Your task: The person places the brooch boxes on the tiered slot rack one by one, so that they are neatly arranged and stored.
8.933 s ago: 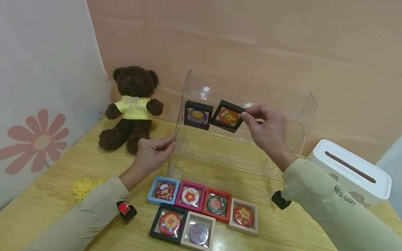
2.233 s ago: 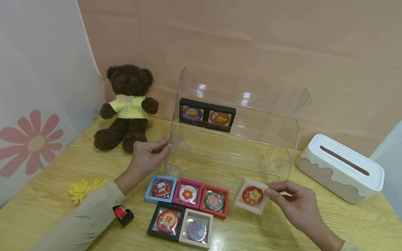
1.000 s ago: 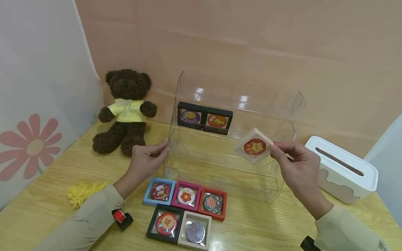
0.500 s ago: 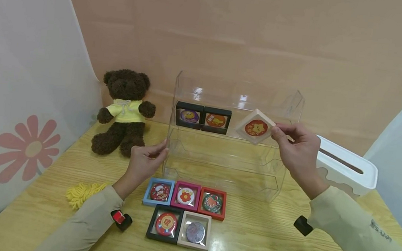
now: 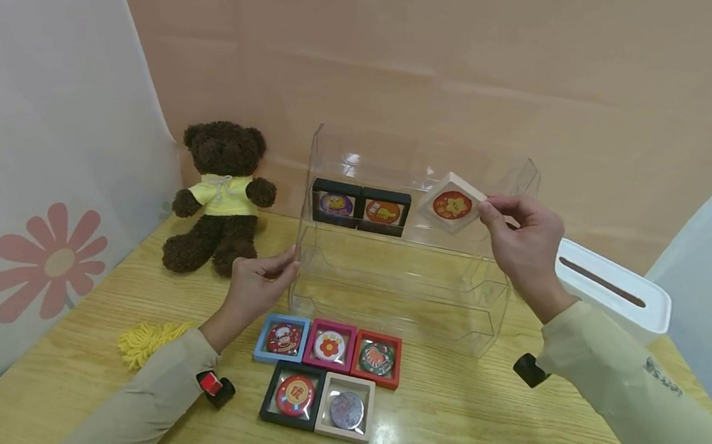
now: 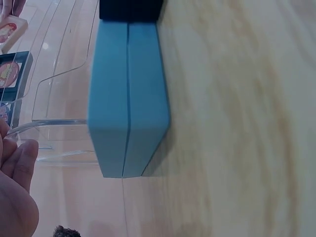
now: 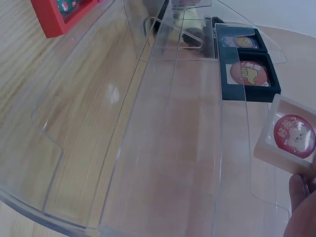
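Observation:
My right hand [image 5: 529, 247] pinches the right corner of a beige-framed badge display box [image 5: 452, 204] with a red star badge inside. The box is tilted, held at the top tier of the clear acrylic display rack [image 5: 402, 281]. Left of it on that tier, two black-framed badge boxes [image 5: 359, 208] stand side by side. In the right wrist view the beige box [image 7: 291, 136] is near the second black box [image 7: 251, 76]. My left hand [image 5: 257, 291] pinches the rack's left side panel between thumb and fingers.
In front of the rack lie blue [image 5: 282, 338], pink [image 5: 330, 346], red [image 5: 377, 358], black [image 5: 293, 395] and beige [image 5: 345, 408] badge boxes. A brown teddy bear [image 5: 222, 191] sits at left, by yellow yarn [image 5: 148, 341]. A white tissue box [image 5: 616, 290] stands at right.
The second black box was set on the top tier and released. My right hand then lifted the beige star box from the table to that tier. My left hand stays on the rack.

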`<state>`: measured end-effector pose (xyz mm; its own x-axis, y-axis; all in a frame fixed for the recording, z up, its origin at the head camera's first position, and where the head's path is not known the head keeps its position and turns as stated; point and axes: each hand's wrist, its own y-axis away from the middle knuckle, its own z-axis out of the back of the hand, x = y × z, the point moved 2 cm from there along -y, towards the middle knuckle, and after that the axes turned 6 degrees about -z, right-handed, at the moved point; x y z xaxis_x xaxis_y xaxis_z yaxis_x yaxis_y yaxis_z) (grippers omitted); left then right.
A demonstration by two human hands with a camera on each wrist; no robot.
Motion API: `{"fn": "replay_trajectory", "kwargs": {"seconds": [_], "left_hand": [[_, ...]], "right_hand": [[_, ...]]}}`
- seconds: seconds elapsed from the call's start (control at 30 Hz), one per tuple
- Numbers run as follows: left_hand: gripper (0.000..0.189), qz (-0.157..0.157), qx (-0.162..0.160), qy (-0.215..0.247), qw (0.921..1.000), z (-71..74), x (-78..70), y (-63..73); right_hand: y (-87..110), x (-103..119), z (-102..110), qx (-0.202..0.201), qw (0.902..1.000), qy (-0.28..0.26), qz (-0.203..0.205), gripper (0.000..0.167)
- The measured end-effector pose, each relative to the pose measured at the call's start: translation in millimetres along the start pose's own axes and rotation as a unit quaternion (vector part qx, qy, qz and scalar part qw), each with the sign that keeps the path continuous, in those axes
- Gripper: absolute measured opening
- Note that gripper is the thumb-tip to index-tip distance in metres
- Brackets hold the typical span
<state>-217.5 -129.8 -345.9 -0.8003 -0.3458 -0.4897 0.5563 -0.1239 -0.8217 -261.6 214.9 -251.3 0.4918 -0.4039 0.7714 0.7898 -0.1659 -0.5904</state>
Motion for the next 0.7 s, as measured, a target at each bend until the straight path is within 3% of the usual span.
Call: {"fn": "replay_trajectory", "kwargs": {"seconds": [0.2, 0.33, 0.5, 0.7], "left_hand": [[0.022, -0.001, 0.001, 0.001, 1.0000, -0.2, -0.6, -0.3], [0.022, -0.002, 0.000, -0.003, 1.0000, -0.2, -1.5, -0.9], [0.022, 0.000, 0.001, -0.005, 1.0000, -0.1, -1.9, -1.1], [0.022, 0.003, 0.001, -0.003, 1.0000, -0.2, -1.7, -0.6]], "right_hand": [[-5.1, 0, -3, 0.010, 0.9998, 0.015, 0.001, 0.012], [-7.9, 0, -5, 0.024, 0.9981, 0.055, 0.014, 0.002], [-10.8, 0, -8, 0.046, 0.9921, 0.110, 0.040, 0.012], [-10.9, -1, -13, 0.066, 0.9883, 0.129, 0.049, 0.010]]}}
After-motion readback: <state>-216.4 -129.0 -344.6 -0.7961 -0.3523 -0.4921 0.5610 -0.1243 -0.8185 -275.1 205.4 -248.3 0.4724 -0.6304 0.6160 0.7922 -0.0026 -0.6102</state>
